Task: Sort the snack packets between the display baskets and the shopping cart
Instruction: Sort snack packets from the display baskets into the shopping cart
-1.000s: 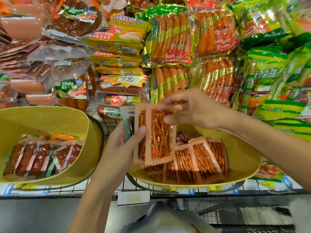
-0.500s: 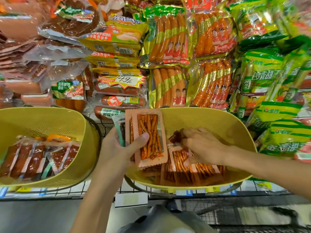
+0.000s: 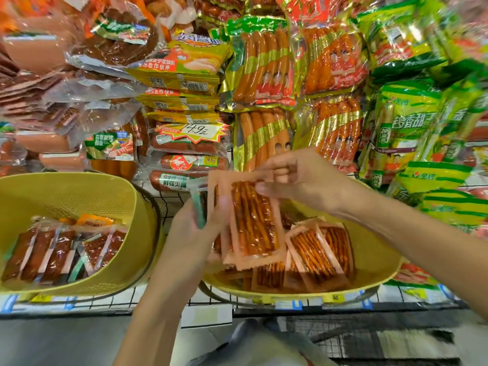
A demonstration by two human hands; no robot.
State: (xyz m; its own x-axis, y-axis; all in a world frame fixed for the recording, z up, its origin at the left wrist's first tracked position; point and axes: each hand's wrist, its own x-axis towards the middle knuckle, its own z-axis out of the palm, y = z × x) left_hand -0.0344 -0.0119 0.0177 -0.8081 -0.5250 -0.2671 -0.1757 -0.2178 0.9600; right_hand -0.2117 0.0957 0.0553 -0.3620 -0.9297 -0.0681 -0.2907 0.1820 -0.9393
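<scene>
My left hand (image 3: 195,233) grips a small stack of snack packets (image 3: 252,225), orange-edged with spicy strips inside, plus a darker packet behind, held above the right yellow basket (image 3: 380,262). My right hand (image 3: 298,178) pinches the top edge of the front packet of that stack. More packets of the same kind (image 3: 317,254) lie in the right basket. The left yellow basket (image 3: 126,249) holds several dark brown packets (image 3: 58,252). The shopping cart's wire mesh (image 3: 343,336) shows at the bottom right.
Hanging sausage packs (image 3: 264,64) and green corn-sausage bags (image 3: 406,133) fill the rack behind the baskets. A price star (image 3: 192,130) sits mid-shelf. A wire shelf edge with price tags (image 3: 290,302) runs under both baskets. A grey bag (image 3: 264,350) lies below.
My right hand rose out of the right basket with a packet and brought it onto the front of the stack in my left hand.
</scene>
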